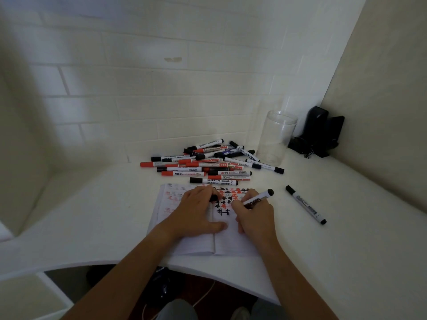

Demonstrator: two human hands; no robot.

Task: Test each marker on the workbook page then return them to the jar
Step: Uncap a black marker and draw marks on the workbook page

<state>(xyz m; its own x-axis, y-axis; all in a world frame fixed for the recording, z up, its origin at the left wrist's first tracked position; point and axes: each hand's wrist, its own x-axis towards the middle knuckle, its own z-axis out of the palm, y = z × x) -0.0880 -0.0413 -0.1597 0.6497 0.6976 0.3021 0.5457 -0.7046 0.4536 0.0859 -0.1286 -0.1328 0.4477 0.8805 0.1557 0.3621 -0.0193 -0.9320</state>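
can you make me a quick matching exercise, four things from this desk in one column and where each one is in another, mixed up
Things:
1. glass jar
2. lone black marker
3. marker pile
4. marker in the right hand

Places:
A. heaped just beyond the workbook
B. tip down on the page
C. upright near the back right corner, nothing inside
D. lying alone on the desk, right of the workbook

Pairs: 1-C, 2-D, 3-A, 4-B
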